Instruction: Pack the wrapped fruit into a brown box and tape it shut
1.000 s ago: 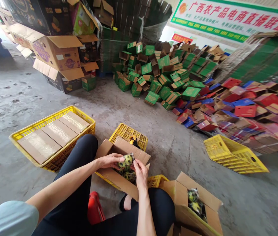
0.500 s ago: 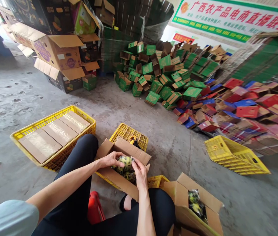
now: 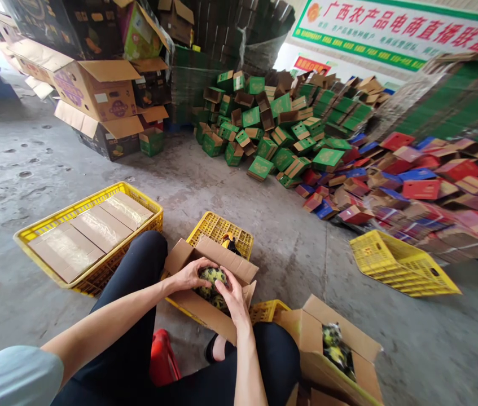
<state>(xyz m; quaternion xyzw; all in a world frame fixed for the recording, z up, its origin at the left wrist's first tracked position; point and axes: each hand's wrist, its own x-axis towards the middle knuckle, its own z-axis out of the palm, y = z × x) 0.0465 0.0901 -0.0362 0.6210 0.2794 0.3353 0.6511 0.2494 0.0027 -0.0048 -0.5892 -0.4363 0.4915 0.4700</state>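
- Left hand [image 3: 196,272] and right hand [image 3: 231,294]: both have their grip partly open, fingers and thumbs curved around opposite sides of one green-and-black wrapped bundle [image 3: 212,276].
- The wrapped bundle is between the two grips, at the mouth of an open carton [image 3: 209,313]; similar pieces show just beneath it.
- Just beyond the grip, past the carton's far flap, an orange-and-black item [image 3: 230,242] lies on a yellow crate [image 3: 245,239].
- Nearer the wearer than the grip, a red object [image 3: 162,356] shows between the dark-trousered legs.
- To the right of the grip and nearer the wearer, a second open carton [image 3: 311,337] holds more green-and-black pieces in wrap.
- Left of the grip, a yellow basket [image 3: 90,283] carries three taped cartons [image 3: 101,225] side by side.
- Well to the right of the grip, a tilted yellow crate [image 3: 412,276] is on the grey floor [image 3: 289,242].
- Far beyond the grip are heaped green boxes [image 3: 259,167], with red and blue boxes [image 3: 420,189] to their right and a banner [image 3: 399,28] behind.
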